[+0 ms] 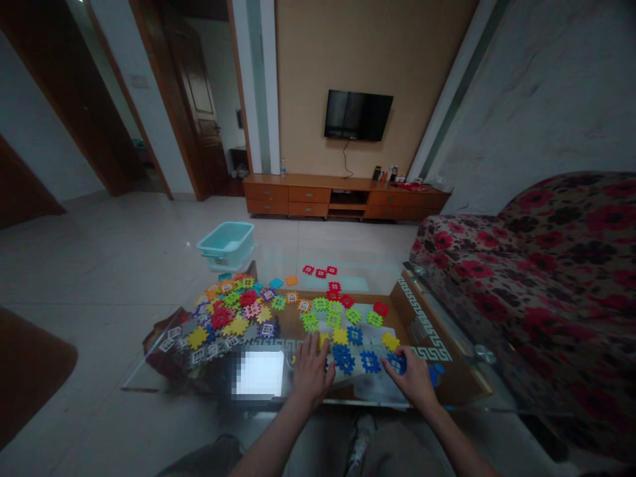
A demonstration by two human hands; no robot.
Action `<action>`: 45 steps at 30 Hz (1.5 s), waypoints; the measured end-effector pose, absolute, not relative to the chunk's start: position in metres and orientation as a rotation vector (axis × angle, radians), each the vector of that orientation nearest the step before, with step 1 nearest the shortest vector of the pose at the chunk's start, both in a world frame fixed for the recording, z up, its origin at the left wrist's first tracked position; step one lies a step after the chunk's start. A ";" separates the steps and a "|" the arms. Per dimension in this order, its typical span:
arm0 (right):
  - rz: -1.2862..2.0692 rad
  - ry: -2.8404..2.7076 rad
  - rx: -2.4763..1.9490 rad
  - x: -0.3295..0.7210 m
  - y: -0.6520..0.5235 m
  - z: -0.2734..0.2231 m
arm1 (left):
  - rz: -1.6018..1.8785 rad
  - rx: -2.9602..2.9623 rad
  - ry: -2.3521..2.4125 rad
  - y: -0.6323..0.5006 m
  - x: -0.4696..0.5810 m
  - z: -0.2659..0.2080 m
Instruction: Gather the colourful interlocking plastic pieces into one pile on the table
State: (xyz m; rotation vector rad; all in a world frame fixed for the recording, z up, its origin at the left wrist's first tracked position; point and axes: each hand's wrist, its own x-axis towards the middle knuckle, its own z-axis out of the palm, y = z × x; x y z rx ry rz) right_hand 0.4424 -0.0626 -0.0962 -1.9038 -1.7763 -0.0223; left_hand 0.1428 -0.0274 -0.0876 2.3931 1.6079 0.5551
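My left hand [313, 366] rests on the glass table with its fingers stretched out, partly over a yellow interlocking plastic piece [324, 340]. Close by on its right lies a clump of blue pieces [344, 359]. My right hand [412, 375] has thumb and fingers around a blue notched piece [396, 363] at the table top. Between the hands is another blue piece [370, 361], with a yellow piece [340, 336] farther back. Green pieces [334, 311] and red pieces [334, 290] lie in rows beyond. Whatever sits under my left palm is hidden.
A mixed heap of coloured pieces [228, 311] covers the left of the glass table [144, 381]. Beyond it, a light-blue plastic tub [227, 242] stands. A flowered sofa [497, 265] is on the right. A wooden TV cabinet [308, 195] lines the far wall.
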 end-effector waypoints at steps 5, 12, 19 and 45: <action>0.004 -1.893 -1.833 0.406 -0.039 -0.083 | 0.505 2.378 1.606 -0.023 0.147 -0.081; 0.074 -2.130 -1.809 0.361 -0.027 -0.087 | 0.438 2.394 1.396 -0.020 0.149 -0.066; 0.038 -2.282 -1.849 0.359 -0.021 -0.086 | 0.557 2.429 1.479 -0.023 0.150 -0.065; -0.084 -2.010 -1.916 0.300 -0.006 -0.093 | 0.575 2.303 1.760 -0.024 0.137 -0.084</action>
